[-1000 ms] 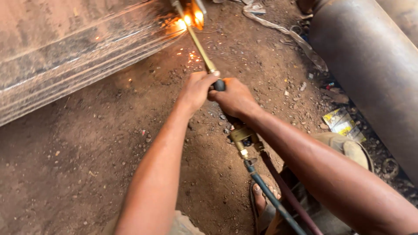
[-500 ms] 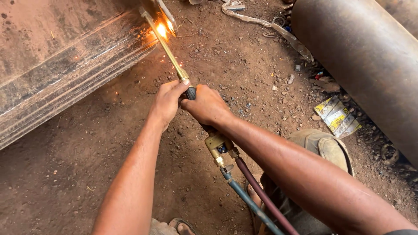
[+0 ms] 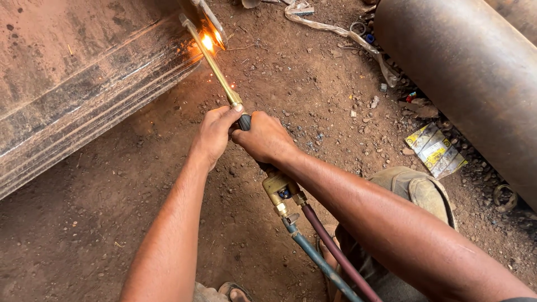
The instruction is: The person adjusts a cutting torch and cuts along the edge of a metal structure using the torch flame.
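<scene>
A brass cutting torch [image 3: 215,70] runs from my hands up to a rusty steel slab [image 3: 72,84] at the upper left. Its tip burns bright orange at the slab's right edge, with a glowing spot [image 3: 208,42] and a few sparks. My left hand [image 3: 215,131] grips the torch tube just behind the brass neck. My right hand [image 3: 265,137] holds the black handle right behind the left. Below my right wrist sits the brass valve block [image 3: 282,193], from which a blue hose [image 3: 319,260] and a dark red hose [image 3: 335,249] trail down.
A large rusty steel pipe [image 3: 464,72] lies along the right side. On the dirt ground [image 3: 100,212] lie a yellow and white wrapper [image 3: 435,148], small scraps and a strip of cloth [image 3: 335,28]. My bent knee in khaki cloth [image 3: 417,190] is at lower right.
The view has shifted, so the torch, hands and flame sit further left and lower in frame. The flame stays at the slab's edge, and both hands keep their grip.
</scene>
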